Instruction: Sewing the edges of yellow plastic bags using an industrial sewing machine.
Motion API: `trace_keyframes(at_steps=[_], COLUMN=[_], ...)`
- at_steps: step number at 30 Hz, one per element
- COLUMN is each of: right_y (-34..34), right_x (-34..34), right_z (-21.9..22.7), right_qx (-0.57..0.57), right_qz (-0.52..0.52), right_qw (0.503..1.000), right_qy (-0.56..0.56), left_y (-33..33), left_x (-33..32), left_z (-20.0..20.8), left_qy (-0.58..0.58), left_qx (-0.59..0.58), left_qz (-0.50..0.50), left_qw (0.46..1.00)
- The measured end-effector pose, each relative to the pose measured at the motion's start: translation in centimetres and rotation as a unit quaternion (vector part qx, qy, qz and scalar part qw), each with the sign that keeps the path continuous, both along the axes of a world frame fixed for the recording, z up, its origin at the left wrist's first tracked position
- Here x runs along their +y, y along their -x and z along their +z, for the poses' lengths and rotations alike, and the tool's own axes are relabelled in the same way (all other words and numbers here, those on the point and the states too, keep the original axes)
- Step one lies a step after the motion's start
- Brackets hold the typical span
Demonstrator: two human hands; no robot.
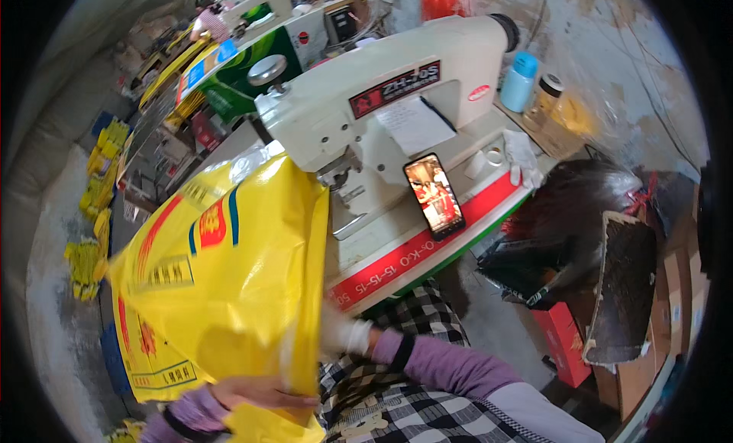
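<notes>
A large yellow plastic woven-type bag (259,267) with red and blue printing hangs in front of me, its top beside the needle area of a white industrial sewing machine (305,122). My left hand (263,391), in a purple sleeve, is closed on the lower part of the bag, with yellow plastic above and below its fingers. In a white glove, my right hand (343,334) reaches to the bag's right edge. Motion blur and the plastic hide its fingers, so their grip cannot be made out.
A lit phone (434,195) leans on the machine bed, near a handwritten paper (416,124) and pen. Behind stand a blue bottle (519,82) and a jar (546,94). A red box (563,344) and cardboard (622,290) are at right; yellow bundles (88,263) lie left.
</notes>
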State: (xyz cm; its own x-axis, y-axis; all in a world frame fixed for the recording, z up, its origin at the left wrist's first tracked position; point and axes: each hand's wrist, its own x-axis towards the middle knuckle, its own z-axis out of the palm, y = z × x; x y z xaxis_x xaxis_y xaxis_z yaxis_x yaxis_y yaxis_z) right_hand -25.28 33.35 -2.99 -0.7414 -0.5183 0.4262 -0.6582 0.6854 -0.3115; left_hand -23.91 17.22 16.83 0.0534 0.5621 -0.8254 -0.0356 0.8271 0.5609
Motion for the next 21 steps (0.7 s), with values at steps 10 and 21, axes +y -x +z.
trace_keyframes(at_steps=[10, 21], right_y=[-3.8, -8.0], right_x=[8.4, 9.6], right_z=[10.4, 9.1], right_qx=[-0.397, -0.415], right_qz=[-0.082, -0.093], right_qw=[0.57, 0.576], right_qy=[0.715, 0.698], left_y=[-4.9, -3.3], left_x=[6.8, 7.6], left_z=[-4.0, -2.3], left_qy=[-0.21, -0.34], left_qx=[0.242, 0.105], left_qz=[0.348, 0.253], left_qw=[0.881, 0.9])
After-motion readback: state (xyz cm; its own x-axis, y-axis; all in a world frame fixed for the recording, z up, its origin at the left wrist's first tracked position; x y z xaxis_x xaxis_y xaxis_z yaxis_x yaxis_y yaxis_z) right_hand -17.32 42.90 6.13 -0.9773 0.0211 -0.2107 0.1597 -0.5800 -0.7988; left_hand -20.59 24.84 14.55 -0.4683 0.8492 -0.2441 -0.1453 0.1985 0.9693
